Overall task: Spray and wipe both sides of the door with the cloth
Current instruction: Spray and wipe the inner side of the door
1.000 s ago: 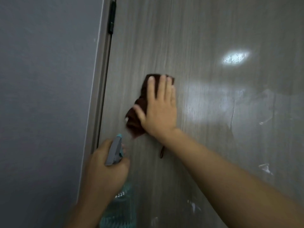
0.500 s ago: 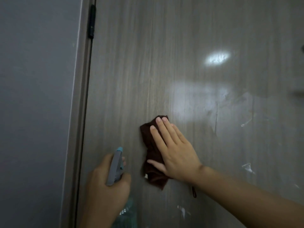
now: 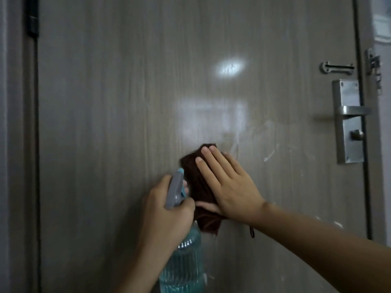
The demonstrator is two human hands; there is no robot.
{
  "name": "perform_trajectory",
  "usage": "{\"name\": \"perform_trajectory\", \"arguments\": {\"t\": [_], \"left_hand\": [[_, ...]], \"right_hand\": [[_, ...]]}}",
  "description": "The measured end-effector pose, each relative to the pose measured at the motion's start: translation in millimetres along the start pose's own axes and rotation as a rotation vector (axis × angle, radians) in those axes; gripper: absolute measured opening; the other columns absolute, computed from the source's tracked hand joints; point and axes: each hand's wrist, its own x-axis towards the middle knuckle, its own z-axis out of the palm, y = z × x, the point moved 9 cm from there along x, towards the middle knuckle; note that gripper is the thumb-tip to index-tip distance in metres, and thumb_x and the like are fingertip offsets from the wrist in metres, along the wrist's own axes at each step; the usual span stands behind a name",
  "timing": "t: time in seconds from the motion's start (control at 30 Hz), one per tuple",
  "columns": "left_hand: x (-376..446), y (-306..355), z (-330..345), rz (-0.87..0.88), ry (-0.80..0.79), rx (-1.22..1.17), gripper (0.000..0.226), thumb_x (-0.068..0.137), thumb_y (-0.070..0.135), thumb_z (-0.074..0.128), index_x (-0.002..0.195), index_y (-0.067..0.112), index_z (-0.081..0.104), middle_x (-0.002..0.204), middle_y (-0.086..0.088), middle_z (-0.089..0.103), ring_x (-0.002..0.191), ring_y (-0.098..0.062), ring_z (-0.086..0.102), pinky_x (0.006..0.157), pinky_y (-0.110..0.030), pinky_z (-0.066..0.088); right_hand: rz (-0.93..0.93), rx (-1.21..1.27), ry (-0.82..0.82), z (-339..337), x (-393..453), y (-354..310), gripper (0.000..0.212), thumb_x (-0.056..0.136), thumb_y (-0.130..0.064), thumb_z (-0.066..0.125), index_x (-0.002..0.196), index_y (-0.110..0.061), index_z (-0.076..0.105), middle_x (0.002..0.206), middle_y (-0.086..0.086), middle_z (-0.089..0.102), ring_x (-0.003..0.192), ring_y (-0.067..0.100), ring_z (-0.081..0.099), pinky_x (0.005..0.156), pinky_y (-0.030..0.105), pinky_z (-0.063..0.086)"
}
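A grey wood-grain door [image 3: 127, 102] fills the view. My right hand [image 3: 230, 185] lies flat with straight fingers on a dark brown cloth [image 3: 197, 187] and presses it against the door at mid-height. My left hand [image 3: 167, 210] grips the neck of a spray bottle [image 3: 182, 265] with clear blue liquid; its grey trigger head [image 3: 175, 190] points up toward the door, just left of the cloth. White wet streaks [image 3: 268, 153] show on the door to the right of the cloth.
A metal lock plate with lever handle [image 3: 349, 115] and a small knob sits at the door's right edge, with a door guard latch [image 3: 336, 67] above it. A black hinge [image 3: 32, 20] and the door frame are at the upper left.
My right hand has slid the cloth down the door and then rightward toward the middle. The view has shifted right, bringing the lock and handle into sight. My left hand still holds the bottle.
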Motion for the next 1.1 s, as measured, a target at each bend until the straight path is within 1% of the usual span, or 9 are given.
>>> {"name": "perform_trajectory", "arguments": {"t": [0.07,0.17,0.33,0.4,0.47,0.53,0.77,0.93,1.1], "left_hand": [[6,12,10,-0.009,-0.042,-0.022,0.022,0.080,0.004,0.068,0.088,0.024,0.067,0.079,-0.004,0.070,0.069,-0.028,0.073,0.067,-0.054,0.061],[15,24,20,-0.003,-0.066,-0.022,0.024,0.081,0.000,0.067,0.086,0.023,0.066,0.077,-0.012,0.070,0.069,-0.036,0.074,0.059,-0.049,0.057],[24,42,27,0.029,-0.028,-0.012,0.029,0.085,-0.004,0.065,0.094,0.023,0.068,0.079,-0.008,0.074,0.061,-0.020,0.076,0.052,-0.033,0.054],[21,53,33,0.068,-0.010,-0.010,0.030,0.084,-0.006,0.065,0.094,0.022,0.069,0.085,-0.011,0.075,0.061,-0.021,0.076,0.056,-0.036,0.061],[16,65,43,0.120,0.005,-0.013,0.027,0.080,-0.002,0.067,0.091,0.022,0.069,0.086,-0.010,0.075,0.066,-0.027,0.076,0.065,-0.052,0.065],[14,76,58,0.152,0.002,-0.024,0.024,0.075,0.006,0.067,0.090,0.024,0.070,0.084,-0.006,0.075,0.071,-0.028,0.076,0.067,-0.059,0.063],[13,94,149,0.086,-0.181,-0.069,0.019,0.082,-0.005,0.063,0.086,0.013,0.068,0.084,-0.013,0.073,0.054,-0.025,0.075,0.060,-0.041,0.062],[7,90,202,0.078,-0.289,-0.007,0.011,0.078,0.007,0.063,0.077,0.017,0.059,0.062,-0.002,0.063,0.052,-0.023,0.074,0.058,-0.033,0.055],[7,89,225,0.067,-0.288,0.033,0.008,0.074,0.008,0.058,0.077,0.015,0.054,0.061,-0.002,0.055,0.054,-0.028,0.074,0.051,-0.034,0.049]], "right_hand": [[-0.024,-0.015,0.009,-3,2,2,0.090,0.103,-0.070,0.033,0.155,0.002,0.039,0.160,0.029,0.037,0.149,0.045,0.037,0.116,0.055,0.039],[-0.024,0.020,0.078,-9,8,6,0.080,0.107,-0.061,0.027,0.145,0.005,0.051,0.145,0.030,0.054,0.128,0.047,0.056,0.099,0.052,0.048],[0.104,0.130,0.092,-14,15,27,0.070,0.105,-0.054,0.042,0.141,0.006,0.049,0.127,0.026,0.060,0.104,0.042,0.059,0.085,0.048,0.051],[0.160,0.191,0.102,-23,9,43,0.072,0.100,-0.053,0.050,0.141,0.005,0.049,0.122,0.025,0.060,0.100,0.040,0.057,0.084,0.048,0.052],[0.216,0.223,0.117,-37,-2,66,0.073,0.097,-0.052,0.059,0.142,0.005,0.050,0.124,0.024,0.059,0.102,0.039,0.056,0.084,0.048,0.052],[0.267,0.217,0.150,-56,-19,98,0.073,0.096,-0.051,0.063,0.142,0.005,0.052,0.127,0.024,0.058,0.104,0.039,0.057,0.087,0.047,0.051],[0.513,0.260,0.213,-81,-113,215,0.081,0.092,-0.055,0.063,0.147,0.003,0.046,0.137,0.020,0.053,0.120,0.033,0.049,0.106,0.041,0.043],[0.686,0.369,0.128,-60,-184,257,0.085,0.087,-0.057,0.062,0.151,-0.005,0.043,0.142,0.014,0.049,0.129,0.026,0.045,0.108,0.043,0.045],[0.804,0.419,0.052,-43,-221,274,0.084,0.085,-0.061,0.057,0.151,-0.010,0.043,0.142,0.010,0.051,0.129,0.022,0.043,0.106,0.045,0.048]]}}
